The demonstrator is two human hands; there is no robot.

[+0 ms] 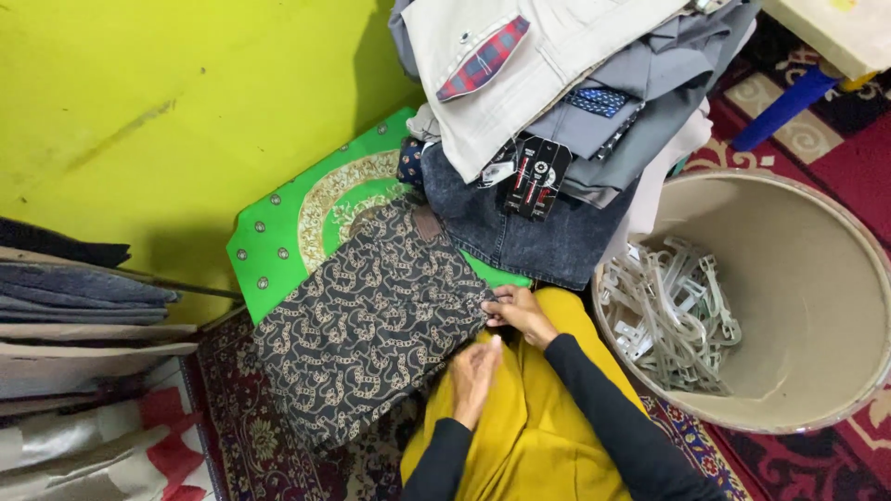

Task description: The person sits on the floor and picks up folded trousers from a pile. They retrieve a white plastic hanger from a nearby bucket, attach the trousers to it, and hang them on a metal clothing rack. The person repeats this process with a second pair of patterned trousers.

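Observation:
A dark patterned garment [367,325] with a gold chain print lies folded over a green mat [288,227] and the carpet. My right hand [520,311] pinches its near edge, fingers closed on the cloth. My left hand [475,376] sits just below, fingers bent, touching the same edge above my yellow-clad lap [534,417]. Both arms wear black sleeves.
A tall heap of folded trousers and jeans with hang tags [548,102] rises behind. A big round beige bin [817,297] at right holds several white plastic hangers [673,315]. Folded clothes are stacked at left [79,306] by a yellow-green wall. Red patterned carpet covers the floor.

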